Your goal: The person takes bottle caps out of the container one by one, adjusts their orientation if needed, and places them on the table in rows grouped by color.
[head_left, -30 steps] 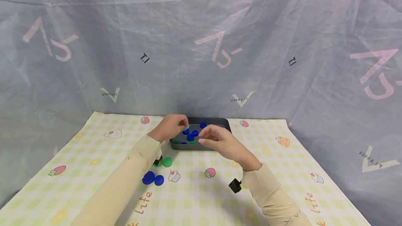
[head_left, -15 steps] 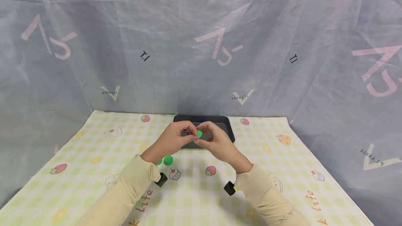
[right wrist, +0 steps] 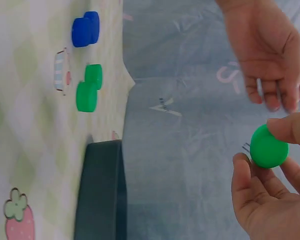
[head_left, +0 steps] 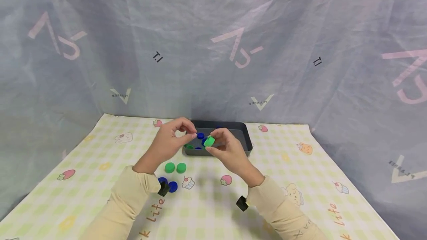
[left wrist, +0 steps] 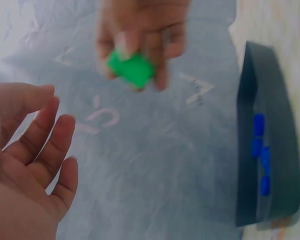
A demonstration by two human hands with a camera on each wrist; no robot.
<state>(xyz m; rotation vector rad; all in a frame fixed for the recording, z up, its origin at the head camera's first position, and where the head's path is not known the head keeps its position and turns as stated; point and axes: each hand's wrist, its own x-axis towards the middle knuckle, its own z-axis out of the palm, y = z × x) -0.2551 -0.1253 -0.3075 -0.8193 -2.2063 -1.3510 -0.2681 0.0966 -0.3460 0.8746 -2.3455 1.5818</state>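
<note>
My right hand (head_left: 231, 155) pinches a green bottle cap (head_left: 209, 142) above the dark grey tray (head_left: 248, 136). In the right wrist view, thumb and fingers hold this round cap (right wrist: 269, 146) by its edge. My left hand (head_left: 163, 145) hovers at the tray's left side, apart from the cap, with loosely bent fingers. The left wrist view shows nothing between the left hand's (left wrist: 35, 155) fingers. Several blue caps (head_left: 200, 136) and a green cap (head_left: 189, 146) lie inside the tray, partly hidden by my hands.
Two green caps (head_left: 181, 167) lie on the checked tablecloth (head_left: 207, 210) in front of the tray. Nearer me are two blue caps (head_left: 172, 186), one partly covered by the black wrist camera (head_left: 163, 189). A grey curtain (head_left: 186, 47) hangs behind the table.
The left hand brought the green cap from the tray's left side to the right hand, which took it. The left hand has since let go and drawn back left.
</note>
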